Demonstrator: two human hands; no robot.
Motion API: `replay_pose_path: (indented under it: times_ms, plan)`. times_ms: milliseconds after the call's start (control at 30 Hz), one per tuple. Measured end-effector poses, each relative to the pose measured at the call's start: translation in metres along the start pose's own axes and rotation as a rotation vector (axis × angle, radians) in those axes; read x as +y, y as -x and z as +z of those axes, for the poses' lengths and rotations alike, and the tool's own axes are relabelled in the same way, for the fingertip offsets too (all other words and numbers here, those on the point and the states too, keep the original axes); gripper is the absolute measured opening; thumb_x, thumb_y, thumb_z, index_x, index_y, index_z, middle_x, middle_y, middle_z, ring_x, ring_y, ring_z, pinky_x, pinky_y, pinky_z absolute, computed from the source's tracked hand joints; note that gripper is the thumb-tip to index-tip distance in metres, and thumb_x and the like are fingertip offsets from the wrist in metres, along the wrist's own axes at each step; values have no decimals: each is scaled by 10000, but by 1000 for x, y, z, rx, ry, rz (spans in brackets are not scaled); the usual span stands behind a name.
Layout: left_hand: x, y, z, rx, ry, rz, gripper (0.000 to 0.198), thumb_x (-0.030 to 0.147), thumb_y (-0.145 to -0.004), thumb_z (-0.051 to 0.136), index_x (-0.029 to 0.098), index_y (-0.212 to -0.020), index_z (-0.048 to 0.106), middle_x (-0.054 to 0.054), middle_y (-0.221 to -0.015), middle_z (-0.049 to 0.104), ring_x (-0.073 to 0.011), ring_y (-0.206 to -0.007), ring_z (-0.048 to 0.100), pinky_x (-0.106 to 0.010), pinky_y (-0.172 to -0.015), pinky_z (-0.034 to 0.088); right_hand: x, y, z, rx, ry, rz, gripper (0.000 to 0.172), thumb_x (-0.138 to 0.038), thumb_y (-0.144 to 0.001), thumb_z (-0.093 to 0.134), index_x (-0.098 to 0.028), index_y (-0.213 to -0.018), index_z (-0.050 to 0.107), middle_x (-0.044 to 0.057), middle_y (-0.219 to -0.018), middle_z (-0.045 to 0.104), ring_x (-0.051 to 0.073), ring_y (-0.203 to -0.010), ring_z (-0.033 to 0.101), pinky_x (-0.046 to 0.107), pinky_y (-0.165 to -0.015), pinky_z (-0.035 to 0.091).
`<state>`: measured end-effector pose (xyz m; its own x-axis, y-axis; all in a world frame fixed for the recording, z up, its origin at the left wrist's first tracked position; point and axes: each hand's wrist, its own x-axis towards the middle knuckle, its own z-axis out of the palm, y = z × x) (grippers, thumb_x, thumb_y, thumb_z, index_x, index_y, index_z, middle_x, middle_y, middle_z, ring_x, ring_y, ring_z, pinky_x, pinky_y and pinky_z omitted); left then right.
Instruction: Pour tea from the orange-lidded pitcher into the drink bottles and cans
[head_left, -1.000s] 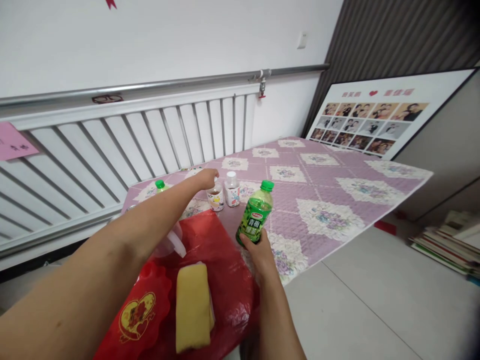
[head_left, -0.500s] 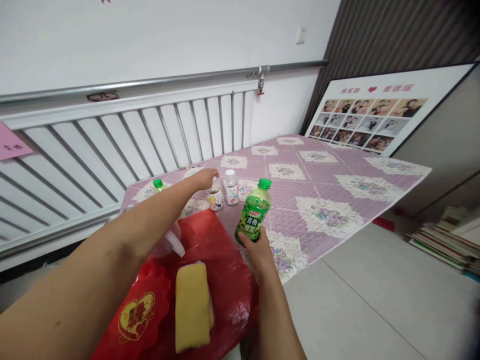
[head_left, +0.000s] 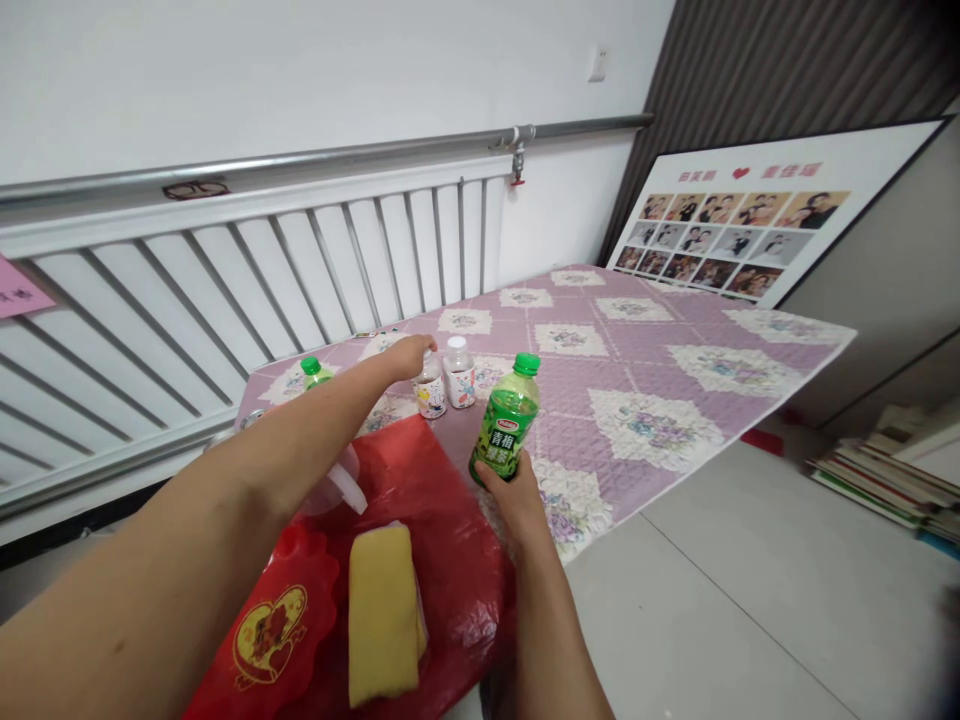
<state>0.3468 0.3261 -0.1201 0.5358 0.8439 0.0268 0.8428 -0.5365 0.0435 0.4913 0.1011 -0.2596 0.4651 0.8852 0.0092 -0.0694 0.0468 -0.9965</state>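
Note:
My left hand (head_left: pixel 414 357) reaches across and is closed around the cap of a small clear bottle (head_left: pixel 430 396) with a printed white label. Right beside it stands a second small bottle (head_left: pixel 460 380) with a white cap, upright on the floral cloth. My right hand (head_left: pixel 516 490) grips the lower part of a green tea bottle (head_left: pixel 506 425) with a green cap, which leans slightly to the right. Part of another green-capped bottle (head_left: pixel 313 371) shows behind my left forearm.
A folded yellow cloth (head_left: pixel 382 615) and a red scalloped tray (head_left: pixel 277 635) lie on a red plastic cover (head_left: pixel 457 560). A clear container with a white spout (head_left: pixel 349 489) is half hidden by my left arm. Behind stands a white radiator (head_left: pixel 337 260); a photo board (head_left: pixel 735 220) leans at right.
The small bottle under my left hand has turned slightly, showing a different side of its label. The view has shifted a little; my right hand keeps its hold on the green tea bottle.

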Motion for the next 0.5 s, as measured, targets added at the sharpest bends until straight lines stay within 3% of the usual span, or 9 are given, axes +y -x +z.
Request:
replay_pose_path:
  times_ms: [267,400,500]
  plan:
    - [12,7,-10,16,-40,41,613,28,-709,570,144,-1311,550,-148,-1377,563,-265,-1271,538,-335,-1089,411,-4,1,-1,1,73,-3,485,-366,-673,762,-231,-1097,569,15,-960,693,229,-864,637,358,-795,487]
    - [37,21,-31,64,-12,88,570,37,-769,516,149,-1327,543,-115,-1429,531,-237,-1350,465,-324,-1153,345,-3,0,1,8,96,-12,512,-372,-643,773,-229,-1090,568,27,-972,691,240,-876,639,361,-787,493]
    - [64,40,-48,3,162,185,481,132,-865,479,206,-1336,542,-52,-1394,588,-214,-1253,560,-315,-1067,445,-4,0,2,27,97,-28,533,-351,-621,774,-236,-1101,572,36,-995,693,241,-892,636,358,-796,496]
